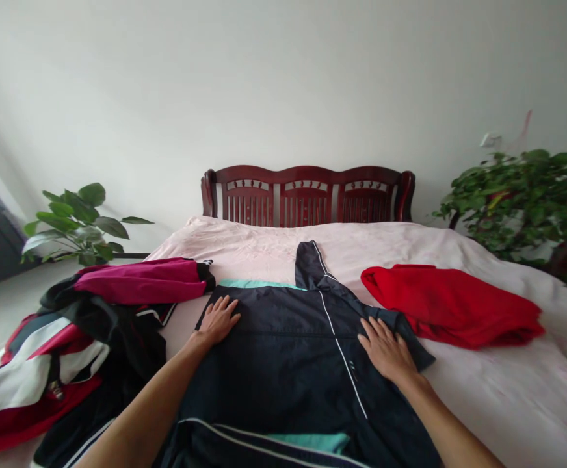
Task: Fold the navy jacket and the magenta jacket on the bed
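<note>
A navy garment with white piping [283,367] lies spread out on the bed in front of me. It looks like a sports jacket, with one part sticking up toward the headboard. My left hand [218,320] rests flat on its left side, fingers spread. On its right side lies my right hand [385,344], palm down with the fingers apart. Turquoise cloth [310,442] shows at the garment's near part and along its far edge. What lies beneath the garment is mostly hidden.
A folded red garment [452,304] lies to the right. Piled clothes [30,377], with a magenta piece [142,281] on top, are at the left. Behind the pink bedsheet [259,250] stands a dark wooden headboard [304,198]. Leafy plants [522,201] flank the bed.
</note>
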`<act>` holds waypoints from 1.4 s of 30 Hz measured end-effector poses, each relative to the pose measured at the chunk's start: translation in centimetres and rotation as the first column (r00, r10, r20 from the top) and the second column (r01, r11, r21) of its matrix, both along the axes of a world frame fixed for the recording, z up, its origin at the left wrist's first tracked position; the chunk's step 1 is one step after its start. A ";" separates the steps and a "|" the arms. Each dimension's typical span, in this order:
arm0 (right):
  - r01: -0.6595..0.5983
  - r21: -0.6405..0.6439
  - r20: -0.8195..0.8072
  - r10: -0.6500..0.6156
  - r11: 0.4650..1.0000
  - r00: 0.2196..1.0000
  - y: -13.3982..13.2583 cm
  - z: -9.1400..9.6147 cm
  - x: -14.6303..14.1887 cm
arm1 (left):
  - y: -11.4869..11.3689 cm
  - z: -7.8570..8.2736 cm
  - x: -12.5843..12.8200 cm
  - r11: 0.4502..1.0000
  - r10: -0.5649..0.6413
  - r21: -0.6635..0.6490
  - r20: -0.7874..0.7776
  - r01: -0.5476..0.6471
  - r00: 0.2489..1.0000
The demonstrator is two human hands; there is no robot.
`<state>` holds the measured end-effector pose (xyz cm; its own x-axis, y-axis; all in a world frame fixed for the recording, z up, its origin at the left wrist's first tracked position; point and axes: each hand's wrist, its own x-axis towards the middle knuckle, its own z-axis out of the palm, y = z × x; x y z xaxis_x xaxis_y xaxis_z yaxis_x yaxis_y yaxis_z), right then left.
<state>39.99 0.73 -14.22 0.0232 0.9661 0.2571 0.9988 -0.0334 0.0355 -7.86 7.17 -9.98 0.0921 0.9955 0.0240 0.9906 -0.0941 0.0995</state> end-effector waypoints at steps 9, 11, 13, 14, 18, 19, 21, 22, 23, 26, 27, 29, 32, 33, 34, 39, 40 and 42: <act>-0.006 0.028 -0.015 0.007 1.000 1.000 -0.4 0.3 -0.1 | 0.8 -0.9 -2.3 0.993 0.111 0.038 -0.040 -0.109 0.993; 0.006 0.000 -0.021 -0.006 1.000 1.000 -0.4 0.7 -0.3 | -0.6 -0.9 -2.9 0.995 0.098 0.022 -0.046 -0.097 0.994; 0.037 -0.047 -0.030 -0.039 0.998 0.999 -0.5 1.3 -0.8 | -2.9 -1.1 -3.7 0.998 0.069 -0.003 -0.046 -0.069 0.997; 0.064 -0.085 -0.038 -0.067 0.994 0.997 -0.7 1.8 -1.2 | -4.4 -1.2 -4.2 0.998 0.052 -0.018 -0.048 -0.052 0.998; 0.075 -0.227 -0.109 -0.101 0.971 0.989 -2.9 4.9 -4.2 | -11.9 -1.7 -6.9 0.993 -0.111 -0.033 0.058 0.113 0.992; -0.003 -0.232 -0.161 -0.035 0.973 0.986 -4.0 5.8 -5.3 | -13.9 -1.9 -7.7 0.985 -0.170 -0.017 0.119 0.173 0.978; -0.231 -0.199 -0.314 0.161 0.952 0.936 -6.8 7.8 -8.0 | -17.7 -2.3 -8.8 0.974 -0.227 0.025 0.204 0.227 0.952; -0.335 -0.173 -0.395 0.246 0.926 0.885 -8.5 8.7 -9.4 | -19.4 -2.4 -9.2 0.974 -0.227 0.047 0.223 0.222 0.948; -0.415 -0.153 -0.454 0.309 0.897 0.836 -10.1 9.4 -10.8 | -20.8 -2.6 -9.5 0.977 -0.214 0.070 0.233 0.203 0.949; -0.543 -0.192 -0.492 0.399 0.817 0.774 -14.7 10.6 -14.2 | -23.6 -2.3 -9.3 0.981 -0.173 0.136 0.261 0.141 0.950; -0.561 -0.230 -0.483 0.407 0.795 0.775 -15.9 10.5 -15.0 | -24.1 -1.9 -9.0 0.980 -0.165 0.151 0.283 0.126 0.945; -0.568 -0.284 -0.460 0.410 0.773 0.788 -17.6 9.9 -16.3 | -24.5 -0.6 -8.0 0.986 -0.139 0.141 0.357 0.094 0.924; -0.545 -0.272 -0.467 0.386 0.793 0.796 -18.6 8.8 -17.3 | -24.3 2.4 -6.0 0.997 -0.050 0.078 0.522 0.010 0.852; -0.537 -0.252 -0.512 0.360 0.805 0.780 -18.7 8.7 -17.4 | -24.0 3.4 -5.3 0.997 -0.022 0.071 0.586 -0.025 0.810; -0.524 -0.224 -0.584 0.317 0.821 0.747 -18.6 8.7 -17.3 | -23.6 4.2 -4.6 0.996 -0.003 0.072 0.657 -0.058 0.754; -0.065 0.050 -0.980 0.061 0.997 0.189 -17.7 8.6 -12.3 | -21.2 5.2 -3.6 0.998 -0.007 0.037 0.889 -0.056 0.457; 0.092 0.057 -0.997 0.052 0.994 0.061 -17.6 8.1 -10.4 | -21.0 4.8 -4.0 0.999 -0.016 0.035 0.868 -0.030 0.496; 0.321 0.003 -0.998 0.025 0.947 -0.063 -17.7 6.7 -6.4 | -21.2 3.6 -5.4 0.998 -0.062 0.025 0.750 0.065 0.659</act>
<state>33.59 -16.95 -7.57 0.5515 0.8333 -0.0378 -0.0405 -0.0185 -0.9990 -13.24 -14.03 -6.38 0.1078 0.9881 0.1100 0.5720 -0.1521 0.8060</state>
